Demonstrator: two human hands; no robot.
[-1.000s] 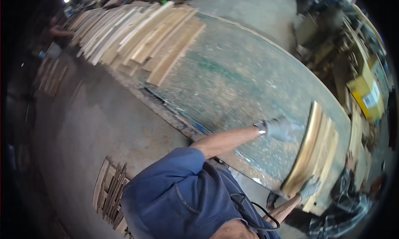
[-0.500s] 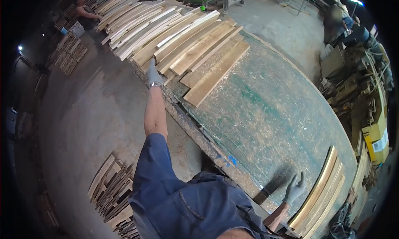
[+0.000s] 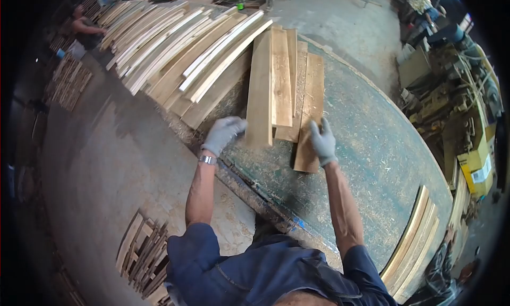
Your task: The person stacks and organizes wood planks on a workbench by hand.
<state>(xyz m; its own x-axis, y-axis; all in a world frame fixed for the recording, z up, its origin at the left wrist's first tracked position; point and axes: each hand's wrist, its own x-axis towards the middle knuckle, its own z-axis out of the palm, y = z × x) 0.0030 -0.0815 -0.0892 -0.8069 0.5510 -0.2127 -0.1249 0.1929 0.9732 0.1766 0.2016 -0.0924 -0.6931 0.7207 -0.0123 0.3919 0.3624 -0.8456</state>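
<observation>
My left hand, in a grey glove with a metal watch at the wrist, has its fingers extended at the left edge of a pale wooden plank. The near end of that plank is smeared by motion. My right hand, also gloved, lies against the right edge of the rightmost plank, thumb and fingers apart. Between the hands, several planks overlap side by side, among them a lighter plank. All lie on a green worktable strewn with shavings.
Curved wooden strips lie in a long row at the table's far left. More curved pieces sit at the right edge. On the floor stands a wood stack. A person is at the far left, and a yellow box is at right.
My left hand has come back from the row's near ends, and my right hand has moved up from the lower right to the planks. Several planks have turned more upright in view, separated from the row.
</observation>
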